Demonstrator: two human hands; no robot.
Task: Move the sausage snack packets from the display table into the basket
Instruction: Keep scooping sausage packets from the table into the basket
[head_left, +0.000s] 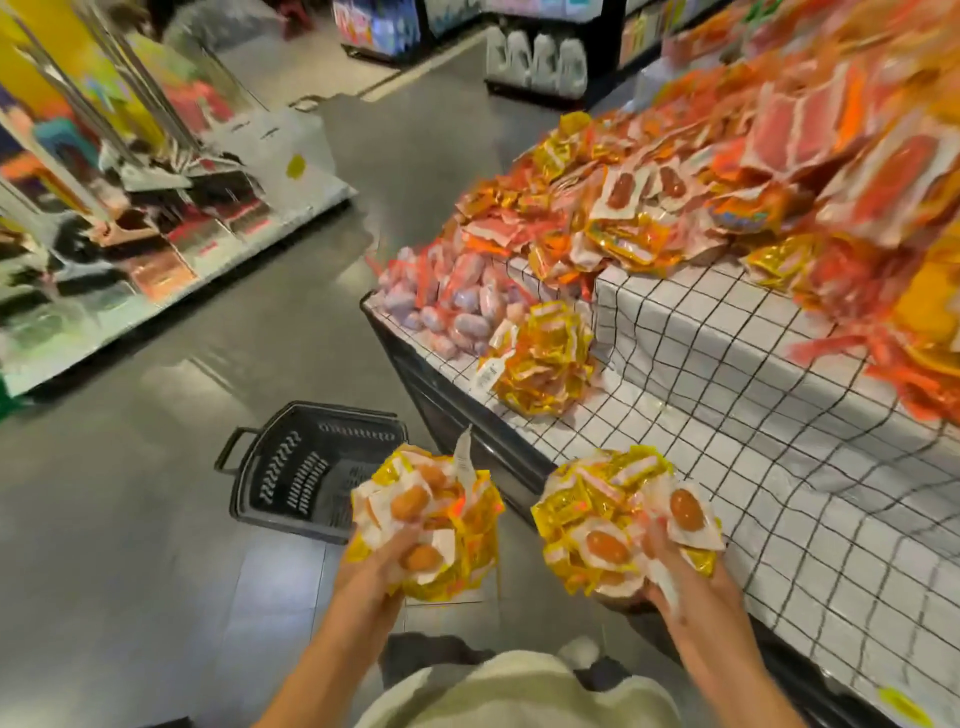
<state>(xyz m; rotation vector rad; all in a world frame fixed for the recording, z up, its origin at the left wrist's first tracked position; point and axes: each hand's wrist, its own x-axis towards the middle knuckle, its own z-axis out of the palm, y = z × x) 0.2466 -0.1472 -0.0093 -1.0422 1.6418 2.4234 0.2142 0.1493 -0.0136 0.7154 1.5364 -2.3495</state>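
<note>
Each grip clutches a yellow bundle of sausage packets: left hand (384, 553) on the left bundle (426, 525), right hand (675, 558) on the right bundle (623, 525). The basket (291, 467) sits on the floor at ten o'clock, nearer the left hand.

The packets (426, 525) gripped in the left hand (379, 558) were glossy yellow plastic film with matt white panels. Beyond that hand the basket (306, 467) was dark moulded plastic; right of the right hand (675, 566), checked cloth covered the surface (779, 415). The floor (156, 519) shone smooth.

Left hand (382, 564), right hand (675, 566) both clenched.
</note>
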